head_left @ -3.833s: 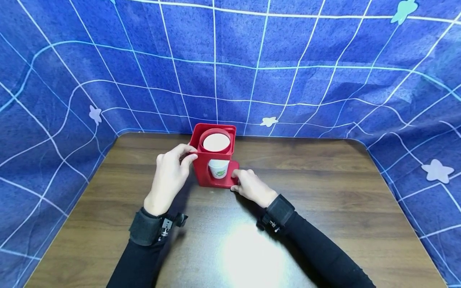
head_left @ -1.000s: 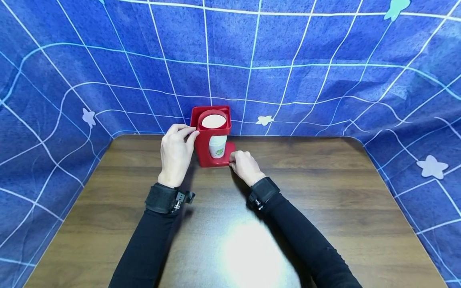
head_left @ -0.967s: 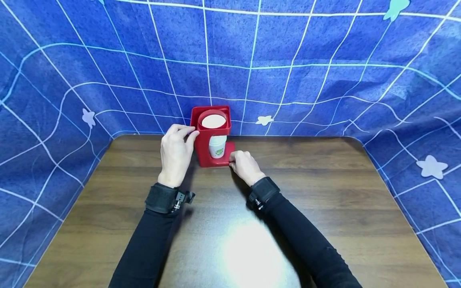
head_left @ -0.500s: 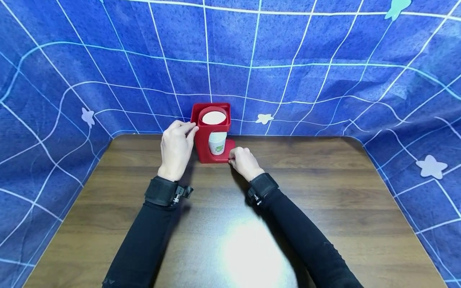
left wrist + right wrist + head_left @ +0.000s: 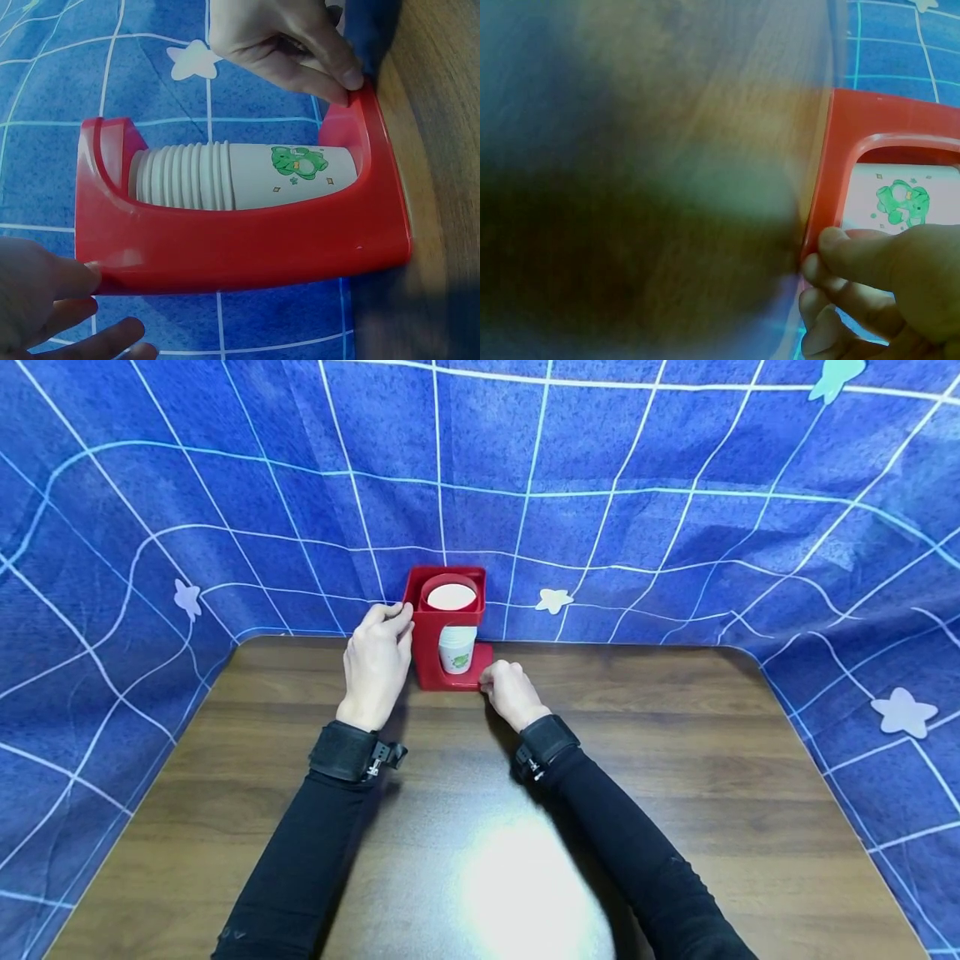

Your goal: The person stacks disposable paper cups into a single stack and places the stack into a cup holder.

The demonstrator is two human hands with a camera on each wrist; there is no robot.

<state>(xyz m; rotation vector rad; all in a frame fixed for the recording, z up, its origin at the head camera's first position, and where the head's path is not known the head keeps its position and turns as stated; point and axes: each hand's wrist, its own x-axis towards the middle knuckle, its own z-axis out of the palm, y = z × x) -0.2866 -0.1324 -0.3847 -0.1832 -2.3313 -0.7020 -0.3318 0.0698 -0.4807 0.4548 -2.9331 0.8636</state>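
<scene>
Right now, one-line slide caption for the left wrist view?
Red cup dispenser holding stacked paper cups, left hand at its top, right hand pinching its base.

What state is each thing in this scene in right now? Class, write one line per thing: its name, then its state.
Red cup holder: upright at the table's far edge, held on both sides.
Paper cups: nested in a stack inside the holder.
Left hand: grips the holder's upper left side.
Right hand: pinches the holder's base at its right corner.
Wooden table: bears the holder.
</scene>
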